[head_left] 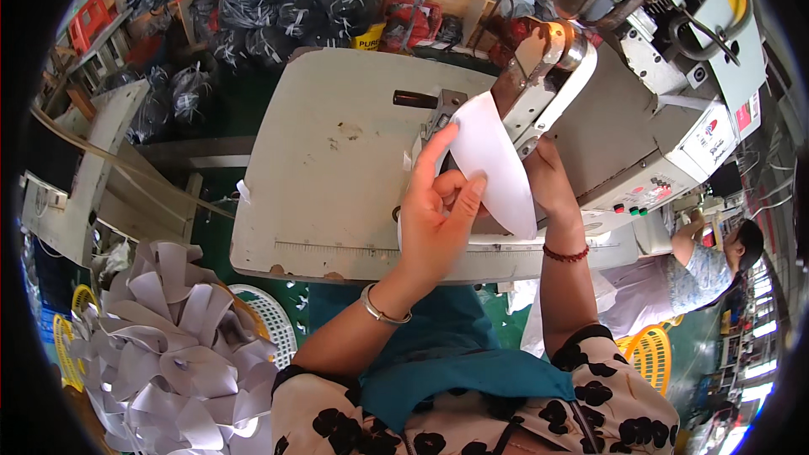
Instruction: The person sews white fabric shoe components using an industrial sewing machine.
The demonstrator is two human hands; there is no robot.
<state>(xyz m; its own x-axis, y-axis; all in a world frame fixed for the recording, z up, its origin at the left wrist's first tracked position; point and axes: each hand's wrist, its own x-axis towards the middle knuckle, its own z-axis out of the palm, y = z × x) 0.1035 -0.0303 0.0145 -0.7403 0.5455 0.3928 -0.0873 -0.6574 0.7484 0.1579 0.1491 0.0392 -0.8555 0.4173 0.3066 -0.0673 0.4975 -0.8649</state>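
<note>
One white curved sheet (495, 164) is above the right part of the worktable (320, 135), just beside the metal machine arm (539, 93); whether they touch, one cannot tell. For good handling, it seems best to keep the sheet smooth, without crease, and the fingertips away from the arm's lower end. The left hand (438, 215) is partly closed: its thumb and bent fingers pinch the sheet, while the index finger stretches along its left edge. The right hand (549, 181) is at the sheet's right side, with its fingers mostly hidden, so its opening and its hold cannot be told.
</note>
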